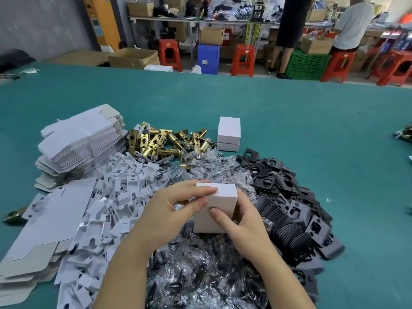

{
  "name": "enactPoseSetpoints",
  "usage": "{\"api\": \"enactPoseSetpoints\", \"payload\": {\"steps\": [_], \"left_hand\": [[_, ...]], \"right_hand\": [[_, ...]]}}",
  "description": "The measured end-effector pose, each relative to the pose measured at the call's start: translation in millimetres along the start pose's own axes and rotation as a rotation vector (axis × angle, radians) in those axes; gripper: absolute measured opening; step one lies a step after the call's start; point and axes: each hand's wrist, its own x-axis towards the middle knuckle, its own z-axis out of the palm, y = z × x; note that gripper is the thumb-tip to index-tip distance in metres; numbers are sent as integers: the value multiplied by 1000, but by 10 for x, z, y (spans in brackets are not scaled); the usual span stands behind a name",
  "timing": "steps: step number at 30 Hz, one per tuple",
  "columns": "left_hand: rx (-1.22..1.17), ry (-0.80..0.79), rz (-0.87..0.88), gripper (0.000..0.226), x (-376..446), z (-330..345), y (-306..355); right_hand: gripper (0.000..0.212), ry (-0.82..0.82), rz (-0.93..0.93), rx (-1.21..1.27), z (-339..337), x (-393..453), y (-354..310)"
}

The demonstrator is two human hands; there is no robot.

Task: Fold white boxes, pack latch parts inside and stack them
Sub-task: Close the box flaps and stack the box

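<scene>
teal cloth covers the worktable (pixel 289 121), with red stools and cardboard cartons lining the room's far side. both hands grip a folded white box (pixel 215 208) above a heap of clear plastic bags (pixel 200 270): the left hand (pixel 169 210) pinches its top flap shut with thumb and fingers, and the right hand (pixel 243 224) clasps its right side, thumb on the front face. flat box blanks (pixel 78 139) lie at the left, brass latch parts (pixel 165 141) behind, black plates (pixel 292 204) to the right, and two finished boxes (pixel 229 133) sit stacked beyond the latches.

head-worn view looks forward and down, close over table (pixel 289 121).
</scene>
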Motion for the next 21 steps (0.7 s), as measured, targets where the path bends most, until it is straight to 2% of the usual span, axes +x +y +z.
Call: {"api": "enactPoseSetpoints", "payload": {"steps": [2, 5, 8, 11, 15, 18, 21], "left_hand": [[58, 17, 6, 33, -3, 0, 7], [166, -21, -7, 52, -13, 30, 51], [209, -18, -2, 57, -30, 90, 86], [178, 110, 40, 51, -57, 139, 179], [74, 290, 163, 41, -124, 179, 319], [209, 316, 288, 44, -142, 254, 352], [396, 214, 349, 66, -97, 353, 313]], "right_hand": [[42, -12, -1, 4, -3, 13, 1], [39, -1, -19, 33, 24, 0, -1], [45, 7, -40, 67, 65, -10, -18], [62, 67, -31, 114, 70, 8, -18], [60, 111, 97, 190, 18, 48, -14], [87, 48, 249, 406, -19, 82, -19], [77, 34, 298, 700, -66, 96, -48]]}}
